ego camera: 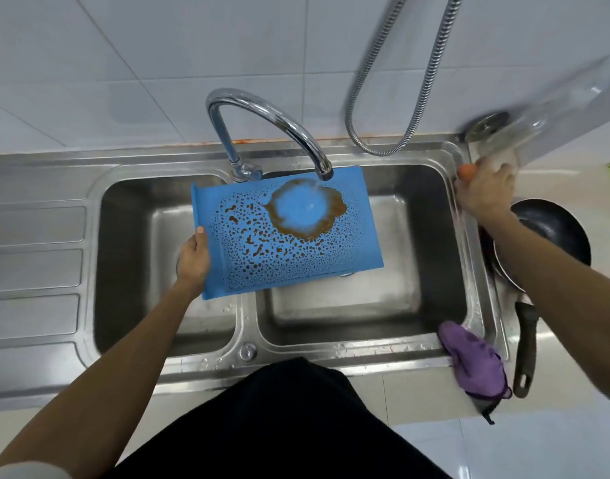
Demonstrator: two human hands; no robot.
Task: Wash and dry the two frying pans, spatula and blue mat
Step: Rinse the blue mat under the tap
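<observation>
here, blue mat [289, 243] brown-spotted, water clearing a patch

My steel sink unit [365, 354]: two basins, a narrower left basin [134, 271] and a wider right basin [365, 299], with a ribbed drainboard [34, 271] to my left.
- Back rim: one curved tap [262, 112].
- Front rim, at the divider: one small round knob [248, 350].
- Right front corner: one purple cloth [472, 361], draped over the edge.

Pale counter [579, 357] to my right:
- Frying pans [555, 229], stacked, black one uppermost. A long dark handle [526, 347] points toward me, just beside the cloth.
</observation>
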